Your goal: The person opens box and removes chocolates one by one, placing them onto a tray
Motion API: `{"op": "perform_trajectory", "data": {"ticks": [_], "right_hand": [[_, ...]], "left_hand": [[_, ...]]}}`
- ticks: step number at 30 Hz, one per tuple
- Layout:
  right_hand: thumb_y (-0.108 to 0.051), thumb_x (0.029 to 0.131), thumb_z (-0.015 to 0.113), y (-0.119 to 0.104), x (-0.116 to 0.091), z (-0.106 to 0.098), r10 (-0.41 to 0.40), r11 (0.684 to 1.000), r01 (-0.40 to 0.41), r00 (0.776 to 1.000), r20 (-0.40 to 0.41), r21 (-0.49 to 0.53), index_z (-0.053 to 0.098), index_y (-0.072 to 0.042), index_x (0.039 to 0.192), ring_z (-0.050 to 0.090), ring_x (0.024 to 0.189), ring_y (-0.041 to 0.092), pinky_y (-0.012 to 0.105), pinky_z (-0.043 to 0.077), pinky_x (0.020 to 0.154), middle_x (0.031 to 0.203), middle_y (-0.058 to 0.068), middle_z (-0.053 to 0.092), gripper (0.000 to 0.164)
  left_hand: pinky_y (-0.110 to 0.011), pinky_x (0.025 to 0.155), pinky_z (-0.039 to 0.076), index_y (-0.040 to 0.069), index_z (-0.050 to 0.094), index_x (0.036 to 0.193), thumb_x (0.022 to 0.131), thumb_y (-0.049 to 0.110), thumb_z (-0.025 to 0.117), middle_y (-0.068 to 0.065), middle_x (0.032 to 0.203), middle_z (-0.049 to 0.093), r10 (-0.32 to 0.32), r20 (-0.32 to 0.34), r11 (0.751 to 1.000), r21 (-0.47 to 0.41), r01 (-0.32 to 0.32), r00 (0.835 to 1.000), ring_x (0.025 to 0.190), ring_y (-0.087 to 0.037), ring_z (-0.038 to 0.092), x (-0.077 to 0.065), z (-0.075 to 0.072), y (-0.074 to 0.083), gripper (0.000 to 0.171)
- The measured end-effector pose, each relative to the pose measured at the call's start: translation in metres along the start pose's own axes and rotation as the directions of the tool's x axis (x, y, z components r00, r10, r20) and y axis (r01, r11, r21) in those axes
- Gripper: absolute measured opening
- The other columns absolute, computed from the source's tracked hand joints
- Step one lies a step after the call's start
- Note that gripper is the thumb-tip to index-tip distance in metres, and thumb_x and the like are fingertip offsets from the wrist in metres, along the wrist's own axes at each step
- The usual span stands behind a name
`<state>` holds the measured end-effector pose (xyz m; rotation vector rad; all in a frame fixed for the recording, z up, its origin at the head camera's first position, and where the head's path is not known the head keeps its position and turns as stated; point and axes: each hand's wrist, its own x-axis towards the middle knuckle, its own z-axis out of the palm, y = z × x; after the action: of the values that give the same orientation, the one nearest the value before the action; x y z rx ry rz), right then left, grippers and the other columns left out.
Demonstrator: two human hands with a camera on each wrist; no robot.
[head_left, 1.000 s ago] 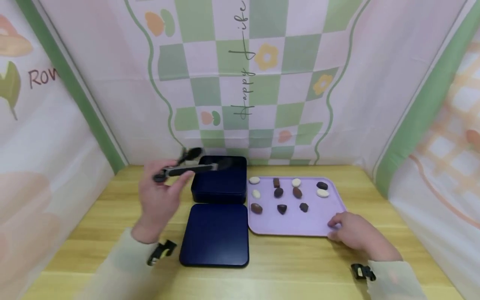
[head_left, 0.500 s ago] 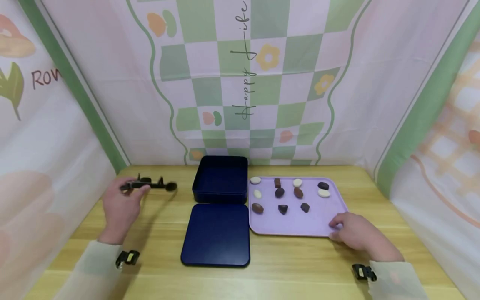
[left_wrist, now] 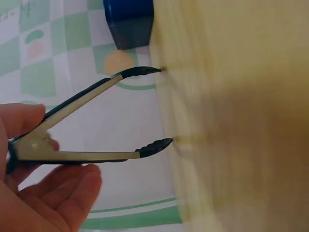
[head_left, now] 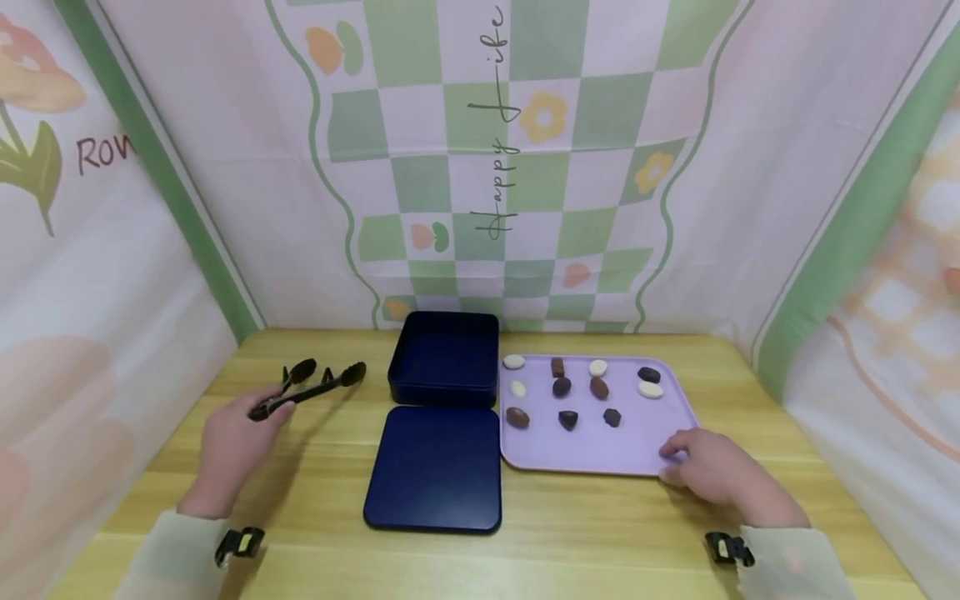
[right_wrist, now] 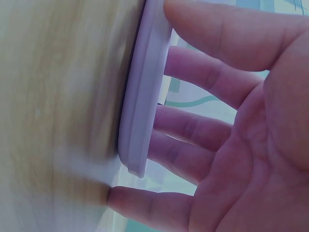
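My left hand point(head_left: 236, 437) holds black tongs point(head_left: 318, 389) by the hinge end, at the left of the table. The tongs' arms are spread with nothing between them. In the left wrist view both tips of the tongs point(left_wrist: 91, 155) meet or nearly meet the wood. At the near right corner of a lilac tray point(head_left: 630, 450), my right hand point(head_left: 712, 467) grips the rim, thumb on the near edge. Several brown, dark and white chocolates point(head_left: 568, 419) lie spaced out on that tray. In the right wrist view, the fingers point(right_wrist: 193, 128) reach past the tray's side.
A dark blue open tin point(head_left: 442, 392) stands at the back middle, left of the tray. Its flat blue lid point(head_left: 435, 471) lies directly in front. Patterned cloth walls point(head_left: 525, 183) enclose the wooden table point(head_left: 570, 533) at the back and both sides.
My left hand has carried the tongs leftward from beside the tin and down toward the table, and their arms have turned into view, spread. The right hand stays on the tray corner.
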<state>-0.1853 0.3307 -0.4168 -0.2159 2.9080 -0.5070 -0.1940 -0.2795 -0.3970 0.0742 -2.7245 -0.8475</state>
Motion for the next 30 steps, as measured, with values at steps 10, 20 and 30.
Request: {"op": "perform_trajectory", "data": {"ticks": [10,20,30], "right_hand": [[-0.02,0.084,0.076,-0.002,0.0,-0.002,0.016,1.0,-0.015,1.0,-0.008,0.011,0.073,-0.003,0.105,0.057,0.108,0.049,0.065,0.041,0.092,0.111,0.025,0.066,0.028],[-0.019,0.084,0.077,-0.006,-0.002,0.001,0.015,0.999,-0.014,1.0,-0.012,0.03,0.073,-0.003,0.105,0.057,0.108,0.05,0.065,0.041,0.092,0.111,0.025,0.066,0.026],[-0.02,0.082,0.079,-0.002,-0.004,0.002,0.011,1.0,-0.01,0.999,-0.033,0.029,0.073,-0.004,0.103,0.058,0.106,0.049,0.064,0.042,0.091,0.11,0.025,0.066,0.027]], "left_hand": [[-0.044,0.059,0.05,-0.001,0.069,0.117,0.09,0.014,0.072,-0.021,0.1,0.069,0.088,0.233,0.984,0.13,-0.12,0.969,0.068,-0.023,0.059,-0.007,0.008,-0.005,0.031],[-0.051,0.071,0.053,0.002,0.07,0.097,0.082,0.008,0.077,-0.011,0.087,0.06,0.132,0.359,0.935,0.263,-0.236,0.924,0.076,-0.025,0.059,-0.011,0.028,-0.013,0.018],[-0.055,0.076,0.051,0.003,0.072,0.1,0.083,0.015,0.078,-0.011,0.093,0.068,0.063,0.435,0.939,0.281,-0.201,0.898,0.082,-0.029,0.064,-0.002,0.025,-0.011,0.021]]}}
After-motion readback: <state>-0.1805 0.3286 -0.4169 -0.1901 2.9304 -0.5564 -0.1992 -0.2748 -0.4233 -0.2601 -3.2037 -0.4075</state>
